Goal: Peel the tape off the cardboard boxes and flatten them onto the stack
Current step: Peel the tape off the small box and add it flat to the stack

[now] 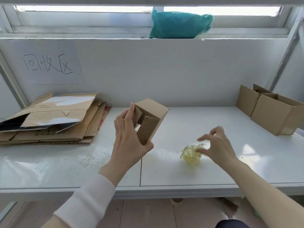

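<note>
My left hand [130, 140] grips a small brown cardboard box [152, 120], held tilted above the middle of the white table [65, 163], its end flaps open toward me. My right hand [217, 145] hovers with spread, loosely bent fingers over a crumpled ball of yellowish clear tape [191, 155] lying on the table; fingertips touch or nearly touch the tape. A stack of flattened cardboard [54, 124] lies at the left of the table.
Two open brown boxes [276, 112] stand at the right rear of the table. A paper sign with handwriting [49, 65] hangs on the back wall. A teal bag [179, 25] sits on the window ledge above. A tape roll [176, 201] lies on the floor below.
</note>
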A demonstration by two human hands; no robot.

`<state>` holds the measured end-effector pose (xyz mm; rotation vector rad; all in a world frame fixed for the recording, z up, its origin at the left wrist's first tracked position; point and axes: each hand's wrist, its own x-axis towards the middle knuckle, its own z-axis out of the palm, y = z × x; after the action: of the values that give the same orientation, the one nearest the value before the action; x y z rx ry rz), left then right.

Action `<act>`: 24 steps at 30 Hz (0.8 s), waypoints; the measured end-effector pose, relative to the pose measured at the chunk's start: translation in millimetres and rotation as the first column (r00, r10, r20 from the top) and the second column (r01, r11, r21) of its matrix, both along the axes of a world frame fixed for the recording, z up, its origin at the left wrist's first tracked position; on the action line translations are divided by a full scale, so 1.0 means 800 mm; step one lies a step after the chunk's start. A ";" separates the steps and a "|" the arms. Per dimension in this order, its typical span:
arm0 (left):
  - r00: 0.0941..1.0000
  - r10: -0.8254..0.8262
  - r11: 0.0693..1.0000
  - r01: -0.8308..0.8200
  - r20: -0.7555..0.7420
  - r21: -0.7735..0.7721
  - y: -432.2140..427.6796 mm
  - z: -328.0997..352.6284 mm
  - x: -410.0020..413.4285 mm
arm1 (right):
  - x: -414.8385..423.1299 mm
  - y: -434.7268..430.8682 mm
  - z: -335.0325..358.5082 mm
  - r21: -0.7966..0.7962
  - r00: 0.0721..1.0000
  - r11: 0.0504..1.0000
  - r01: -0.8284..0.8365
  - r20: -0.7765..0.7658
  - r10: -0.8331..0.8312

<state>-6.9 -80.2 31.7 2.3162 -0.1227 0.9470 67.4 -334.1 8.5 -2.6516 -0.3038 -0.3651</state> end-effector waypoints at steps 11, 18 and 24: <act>0.991 -0.130 0.986 0.128 0.019 0.105 -0.029 0.012 -0.004 | -0.071 0.125 0.045 0.812 0.924 0.569 -0.132 -0.107 0.368; 0.998 -0.055 0.997 0.055 -0.016 0.053 0.011 0.017 -0.021 | -0.075 0.133 0.055 0.848 0.903 0.514 -0.131 -0.112 0.415; 0.998 -0.050 0.992 0.044 -0.049 -0.119 0.025 0.055 -0.029 | -0.064 0.127 0.059 0.637 0.980 0.745 -0.197 0.121 0.156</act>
<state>-29.8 -60.0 75.7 2.2184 -0.0964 0.8470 16.1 -232.9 56.0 -1.9084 -0.3663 -0.4004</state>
